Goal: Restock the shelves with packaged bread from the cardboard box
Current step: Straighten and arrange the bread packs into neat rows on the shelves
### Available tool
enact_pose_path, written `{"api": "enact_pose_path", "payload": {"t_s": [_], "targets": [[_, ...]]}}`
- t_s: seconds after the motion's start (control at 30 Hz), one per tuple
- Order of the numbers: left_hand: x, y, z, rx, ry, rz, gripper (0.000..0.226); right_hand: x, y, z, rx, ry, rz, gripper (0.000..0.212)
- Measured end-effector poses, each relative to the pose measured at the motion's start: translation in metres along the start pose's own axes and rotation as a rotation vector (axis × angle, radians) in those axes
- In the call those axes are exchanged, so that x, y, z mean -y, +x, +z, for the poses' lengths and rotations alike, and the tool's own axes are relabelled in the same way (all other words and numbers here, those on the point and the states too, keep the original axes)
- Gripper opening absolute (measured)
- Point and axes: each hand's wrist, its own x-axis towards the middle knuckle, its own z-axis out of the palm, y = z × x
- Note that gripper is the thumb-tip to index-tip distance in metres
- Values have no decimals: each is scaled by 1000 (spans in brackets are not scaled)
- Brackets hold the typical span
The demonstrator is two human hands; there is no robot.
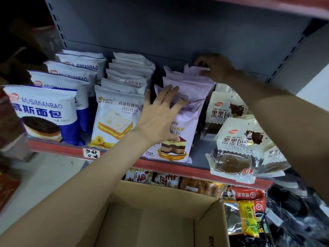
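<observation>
A row of purple bread packs stands front to back on the grey shelf. My left hand lies flat with fingers spread against the front purple packs. My right hand reaches to the back of the row, fingers curled over the top of the rearmost purple pack. Below the shelf, the open cardboard box shows a bare brown inside. To the left stand rows of white pineapple toast packs and blue-and-white mousse bread packs.
White black-bread packs sit at the shelf's right, one hanging over the red front edge. A lower shelf holds more snack bags. Another shelf board hangs above. Dark plastic bags lie at the right.
</observation>
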Motion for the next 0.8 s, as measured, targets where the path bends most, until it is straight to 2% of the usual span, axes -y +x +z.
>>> {"api": "enact_pose_path", "payload": {"t_s": [0.13, 0.23, 0.33, 0.47, 0.63, 0.73, 0.8], "targets": [[1, 1, 4, -19, -19, 23, 108, 5, 12, 1, 54, -105, 101, 32], [2, -1, 4, -34, -41, 33, 108, 18, 19, -1, -1, -113, 158, 25], [2, -4, 3, -50, -47, 46, 107, 31, 27, 3, -82, -41, 119, 24], [-2, -4, -2, 41, -39, 31, 105, 47, 40, 5, 13, 20, 51, 25], [-1, 2, -1, 117, -28, 25, 108, 53, 34, 6, 39, 64, 23, 31], [4, 4, -1, 116, -77, 54, 109, 54, 10, -1, -140, 239, 75, 34], [8, 1, -1, -3, -247, 71, 102, 63, -12, -9, -278, 361, 161, 38]]}}
